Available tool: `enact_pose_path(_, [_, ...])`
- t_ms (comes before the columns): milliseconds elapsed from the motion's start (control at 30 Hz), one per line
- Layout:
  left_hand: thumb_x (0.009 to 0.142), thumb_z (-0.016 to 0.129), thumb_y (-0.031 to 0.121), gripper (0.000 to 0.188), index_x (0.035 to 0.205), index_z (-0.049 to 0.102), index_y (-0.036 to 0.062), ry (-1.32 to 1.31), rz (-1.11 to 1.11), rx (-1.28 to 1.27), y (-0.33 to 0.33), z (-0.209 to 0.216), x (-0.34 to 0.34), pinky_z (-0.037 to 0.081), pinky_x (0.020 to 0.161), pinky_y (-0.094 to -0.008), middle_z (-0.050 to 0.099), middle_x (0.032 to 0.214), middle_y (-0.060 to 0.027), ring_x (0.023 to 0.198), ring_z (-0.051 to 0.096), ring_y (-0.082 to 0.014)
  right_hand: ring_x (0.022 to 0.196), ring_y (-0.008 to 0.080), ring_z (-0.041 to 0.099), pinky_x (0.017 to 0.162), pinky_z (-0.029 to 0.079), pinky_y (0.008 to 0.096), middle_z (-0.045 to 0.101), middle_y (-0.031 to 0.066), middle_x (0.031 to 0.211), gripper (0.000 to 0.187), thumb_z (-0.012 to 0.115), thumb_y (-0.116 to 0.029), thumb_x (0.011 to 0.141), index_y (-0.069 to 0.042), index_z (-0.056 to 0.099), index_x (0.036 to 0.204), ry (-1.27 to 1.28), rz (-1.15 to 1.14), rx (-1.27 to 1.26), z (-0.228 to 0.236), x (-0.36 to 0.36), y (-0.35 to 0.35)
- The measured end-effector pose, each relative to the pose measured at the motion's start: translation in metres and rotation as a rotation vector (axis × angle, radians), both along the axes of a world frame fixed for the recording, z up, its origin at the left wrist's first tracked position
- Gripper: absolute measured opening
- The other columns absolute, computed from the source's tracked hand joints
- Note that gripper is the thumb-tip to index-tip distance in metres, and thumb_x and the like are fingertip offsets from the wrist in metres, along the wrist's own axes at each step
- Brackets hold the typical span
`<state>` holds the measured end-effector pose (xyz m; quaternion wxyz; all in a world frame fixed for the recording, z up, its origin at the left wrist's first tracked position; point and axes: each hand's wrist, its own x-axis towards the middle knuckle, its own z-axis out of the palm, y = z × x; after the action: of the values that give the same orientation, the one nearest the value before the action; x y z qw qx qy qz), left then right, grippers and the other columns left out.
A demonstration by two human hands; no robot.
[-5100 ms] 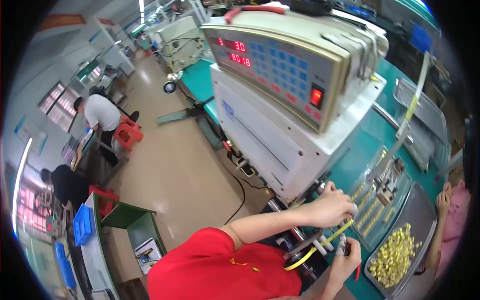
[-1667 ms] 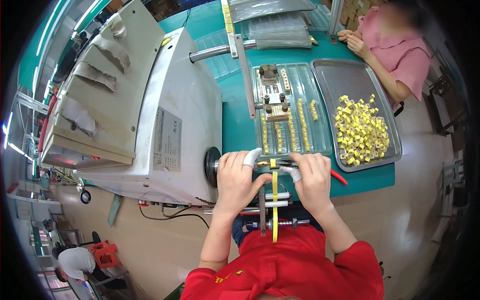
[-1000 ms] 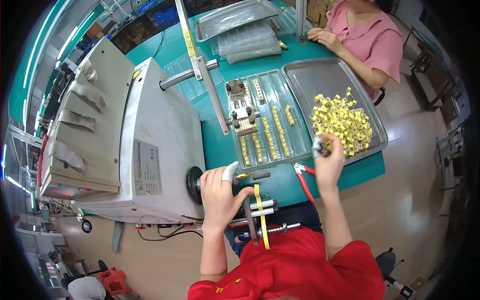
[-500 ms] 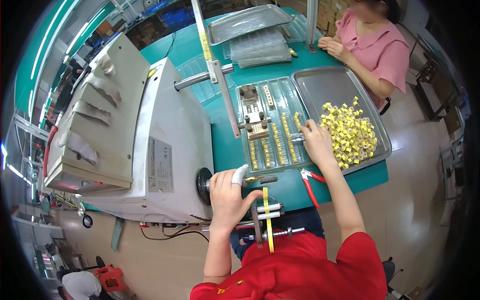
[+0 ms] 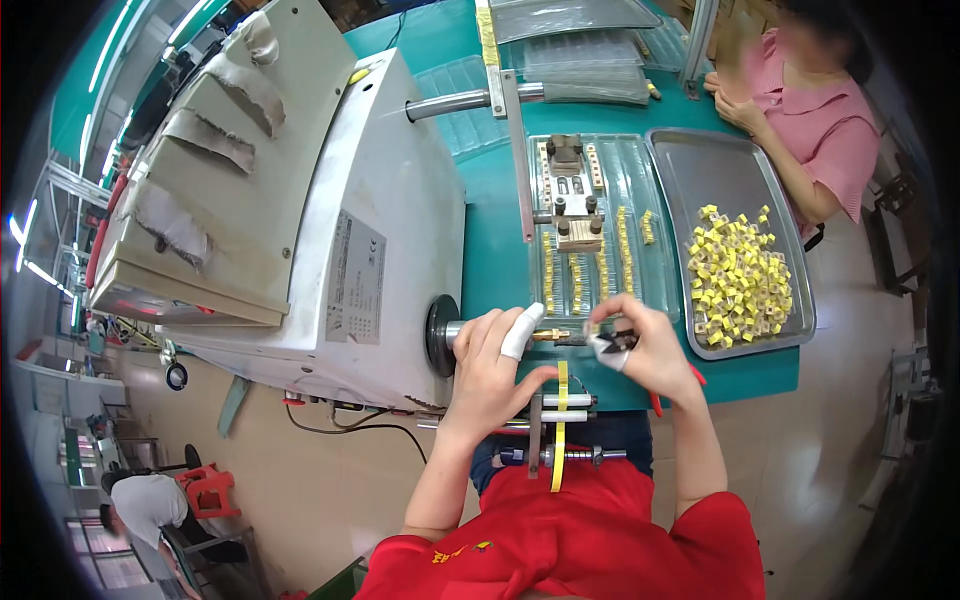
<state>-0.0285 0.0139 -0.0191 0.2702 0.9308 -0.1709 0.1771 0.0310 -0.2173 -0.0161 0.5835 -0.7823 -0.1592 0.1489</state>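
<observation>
My left hand (image 5: 493, 367) is curled over the shaft of a metal spindle (image 5: 549, 335) on the machine, its thumb stretched out toward a yellow tape strip (image 5: 560, 430). A white cover sits on one fingertip. Just right of the spindle's dark tip, my right hand (image 5: 648, 352) is closed on a small dark tool (image 5: 622, 338); blur hides its exact kind. Beyond the hands lies a clear ribbed tray (image 5: 640, 275) with rows of small yellow-wrapped coils (image 5: 603, 270). To the right, a metal tray (image 5: 700, 165) bears a heap of yellow-wrapped parts (image 5: 740, 275).
The big pale machine (image 5: 400, 200) with a black wheel (image 5: 441, 335) fills the left side. A metal arm (image 5: 518, 150) and a clamp fixture (image 5: 577, 212) hang over the ribbed tray. Red-handled pliers (image 5: 657, 402) lie partly under my right wrist. A co-worker (image 5: 815, 120) sits far right.
My right hand has come from the ribbed tray back to the spindle tip with the tool. The view has shifted, and my left hand stays at the spindle.
</observation>
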Motion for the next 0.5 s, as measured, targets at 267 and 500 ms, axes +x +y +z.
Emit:
enact_pose_path(267, [0.073, 0.084, 0.032, 0.074, 0.136, 0.057, 0.0048, 0.009, -0.002, -0.015, -0.001, 0.000, -0.001, 0.030, 0.104, -0.0419, 0.059, 0.125, -0.0088, 0.119, 0.051, -0.0287, 0.076, 0.0083, 0.058, 0.067, 0.046, 0.0236, 0.069, 0.0043, 0.099, 0.024, 0.080, -0.004, 0.081, -0.003, 0.072, 0.103, -0.168, -0.013, 0.141, -0.017, -0.006, 0.021])
enact_pose_path(500, [0.073, 0.083, 0.030, 0.069, 0.133, 0.060, 0.0050, -0.015, 0.025, 0.041, -0.007, 0.002, 0.002, 0.028, 0.101, -0.0409, 0.059, 0.124, -0.0078, 0.119, 0.051, -0.0267, 0.089, 0.0118, 0.066, 0.076, 0.052, 0.0261, 0.072, 0.0057, 0.101, 0.023, 0.080, -0.008, 0.083, -0.003, 0.074, 0.105, 0.007, -0.058, 0.222, -0.023, -0.009, 0.033])
